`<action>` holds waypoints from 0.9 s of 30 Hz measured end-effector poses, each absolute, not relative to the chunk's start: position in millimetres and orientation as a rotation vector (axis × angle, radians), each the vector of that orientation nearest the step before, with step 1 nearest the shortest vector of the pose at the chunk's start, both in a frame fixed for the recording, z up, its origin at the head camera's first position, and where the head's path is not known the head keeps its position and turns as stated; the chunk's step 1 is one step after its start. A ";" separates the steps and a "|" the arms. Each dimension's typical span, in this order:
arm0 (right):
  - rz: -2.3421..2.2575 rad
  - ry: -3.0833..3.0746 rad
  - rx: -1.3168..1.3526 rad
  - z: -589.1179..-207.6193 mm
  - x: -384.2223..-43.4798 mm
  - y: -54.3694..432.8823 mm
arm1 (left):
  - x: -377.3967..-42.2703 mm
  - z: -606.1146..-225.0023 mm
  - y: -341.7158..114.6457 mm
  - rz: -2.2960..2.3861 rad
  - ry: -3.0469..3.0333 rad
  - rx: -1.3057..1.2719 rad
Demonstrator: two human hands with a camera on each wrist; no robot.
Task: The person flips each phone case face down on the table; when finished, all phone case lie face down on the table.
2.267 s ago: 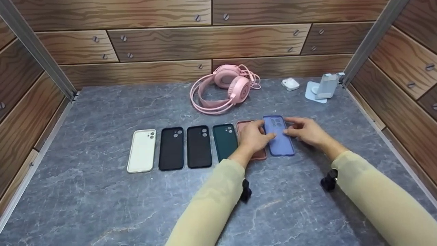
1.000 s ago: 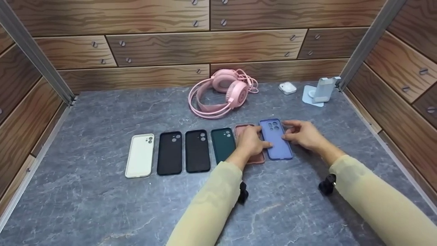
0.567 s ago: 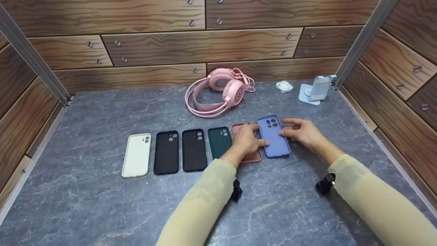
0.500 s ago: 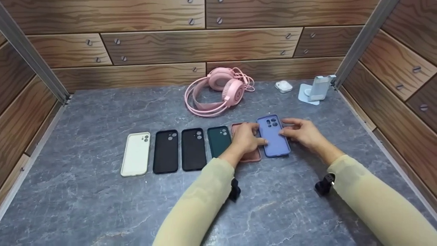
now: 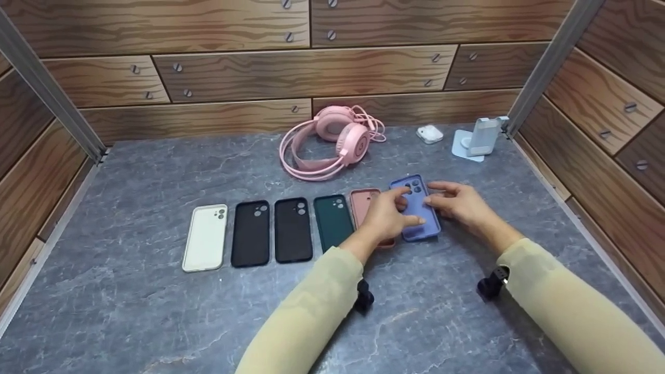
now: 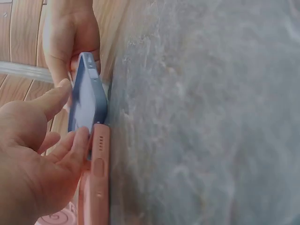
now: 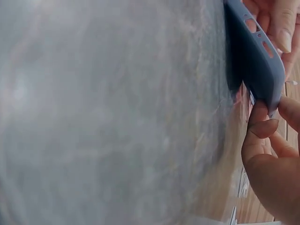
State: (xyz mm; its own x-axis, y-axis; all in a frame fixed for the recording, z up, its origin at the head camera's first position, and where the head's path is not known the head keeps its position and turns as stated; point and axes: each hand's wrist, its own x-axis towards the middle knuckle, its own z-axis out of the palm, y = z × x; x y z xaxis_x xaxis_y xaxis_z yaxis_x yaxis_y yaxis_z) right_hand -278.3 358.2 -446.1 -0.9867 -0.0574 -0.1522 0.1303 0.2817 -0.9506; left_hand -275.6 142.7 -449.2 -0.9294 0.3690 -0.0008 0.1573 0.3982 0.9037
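A blue phone case (image 5: 418, 206) ends the row on the right, its right side raised off the table; its underside shows in the right wrist view. My right hand (image 5: 462, 205) pinches that raised edge between thumb and fingers. Over the case's left part is my left hand (image 5: 385, 214), thumb and index finger spread apart across its face without closing on it. In the left wrist view, fingers (image 6: 77, 145) of the left hand lie where the blue case meets the pink phone case (image 6: 99, 173). The left hand partly hides the pink case in the head view.
Left of the pink case lie a dark green case (image 5: 332, 221), two black cases (image 5: 293, 228) and a white case (image 5: 204, 239). Pink headphones (image 5: 332, 143), a small white box-like item (image 5: 429, 134) and a light blue phone stand (image 5: 480, 139) sit behind. Wood-patterned walls enclose the table (image 5: 130, 311).
The blue case has gone from lying nearly flat to tilted, right side up. My left hand has shifted from its left edge rightward over its face. The right hand keeps its place at the edge.
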 end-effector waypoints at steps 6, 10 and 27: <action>-1.960 2.181 0.033 -445.6 -277.7 354.7 | -278.4 -451.2 139.9 1.560 2.383 0.466; -1.999 2.093 0.006 -445.8 -277.9 354.9 | -278.7 -449.6 138.5 1.569 2.352 0.471; -2.025 1.950 -0.015 -442.3 -277.8 354.2 | -277.1 -448.0 133.5 1.787 2.184 0.452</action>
